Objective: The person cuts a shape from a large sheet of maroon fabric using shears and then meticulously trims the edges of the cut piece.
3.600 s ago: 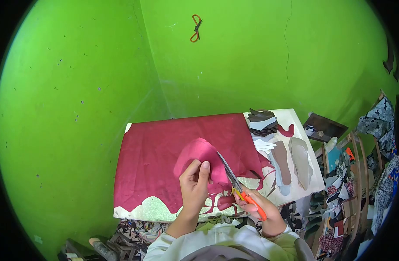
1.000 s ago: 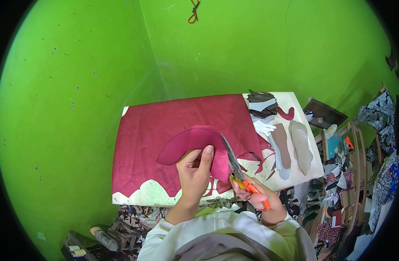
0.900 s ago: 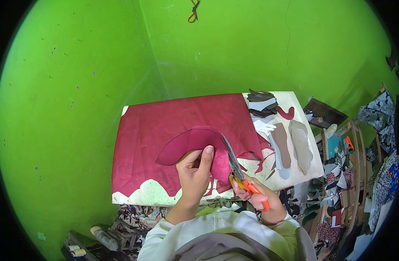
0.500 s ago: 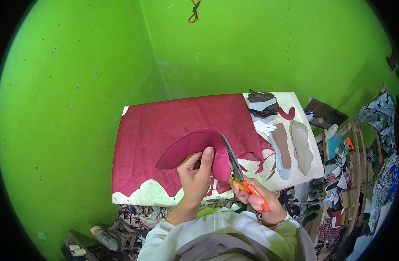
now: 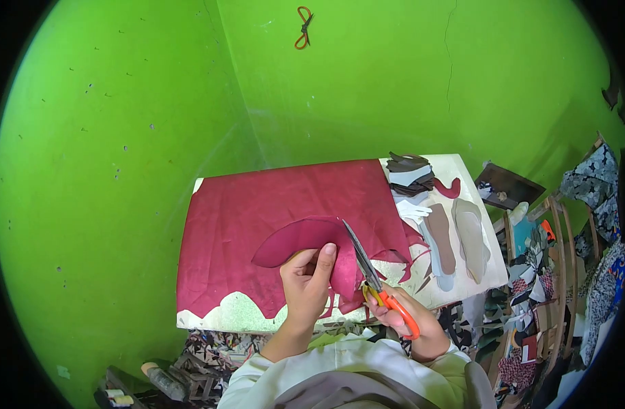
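My left hand [image 5: 309,283] pinches a curved dark red fabric piece [image 5: 292,240], thumb on top, above a large dark red cloth [image 5: 258,204] on the table. The piece arches to the left of my thumb and hangs down to its right. In my right hand [image 5: 391,315] are scissors [image 5: 367,262] with orange and yellow handles. Their blades point up and left, lying along the right edge of the fabric piece. The blades look closed or nearly so.
On the pale table [image 5: 489,262] at right lie grey and brown sole-shaped pieces [image 5: 470,238], a bundle of dark strips [image 5: 409,170] and a small red curved piece [image 5: 447,188]. Scraps cover a rack [image 5: 564,273] at right. Another pair of scissors [image 5: 303,28] hangs on the wall.
The view has tilted up slightly, so the table sits lower. The held fabric piece has shifted and turned a little beside the scissors. Both hands keep their holds.
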{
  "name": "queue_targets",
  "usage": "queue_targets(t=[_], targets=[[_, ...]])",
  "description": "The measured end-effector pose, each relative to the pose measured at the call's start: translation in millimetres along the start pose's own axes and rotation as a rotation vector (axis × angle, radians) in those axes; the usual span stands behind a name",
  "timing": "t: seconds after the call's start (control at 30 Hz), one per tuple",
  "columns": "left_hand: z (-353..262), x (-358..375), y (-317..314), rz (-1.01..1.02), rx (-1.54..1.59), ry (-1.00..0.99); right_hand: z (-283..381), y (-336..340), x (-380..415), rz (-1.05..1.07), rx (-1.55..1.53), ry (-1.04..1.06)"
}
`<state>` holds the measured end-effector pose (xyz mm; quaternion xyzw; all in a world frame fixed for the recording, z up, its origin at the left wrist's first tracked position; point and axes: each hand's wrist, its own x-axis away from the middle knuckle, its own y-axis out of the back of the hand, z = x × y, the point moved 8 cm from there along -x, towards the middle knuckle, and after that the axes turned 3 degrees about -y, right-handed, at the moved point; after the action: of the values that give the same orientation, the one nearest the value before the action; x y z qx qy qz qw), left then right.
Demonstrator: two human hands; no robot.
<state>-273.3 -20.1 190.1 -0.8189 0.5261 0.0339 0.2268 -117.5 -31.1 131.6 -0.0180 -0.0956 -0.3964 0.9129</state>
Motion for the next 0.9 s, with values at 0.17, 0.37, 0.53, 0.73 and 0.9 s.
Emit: queue_targets(t=[0.17, 0.37, 0.53, 0.73, 0.9], targets=[[2, 0, 3, -0.067, 0.029, -0.014, -8, 0, 1, 0.004, -0.301, -0.132], [2, -2, -3, 0.044, -0.025, 0.056, -28, 1, 0, 0.003, -0.466, -0.249], [6, -4, -7, 0.11, -0.014, 0.104, -37, 3, -1, 0.026, -0.65, -0.206], [12, -7, -6, 0.11, -0.044, 0.142, -25, 12, -1, -0.024, -0.177, -0.076], [14, -5, -9, 0.112, -0.024, 0.16, -33, 12, -2, -0.032, -0.275, -0.156]])
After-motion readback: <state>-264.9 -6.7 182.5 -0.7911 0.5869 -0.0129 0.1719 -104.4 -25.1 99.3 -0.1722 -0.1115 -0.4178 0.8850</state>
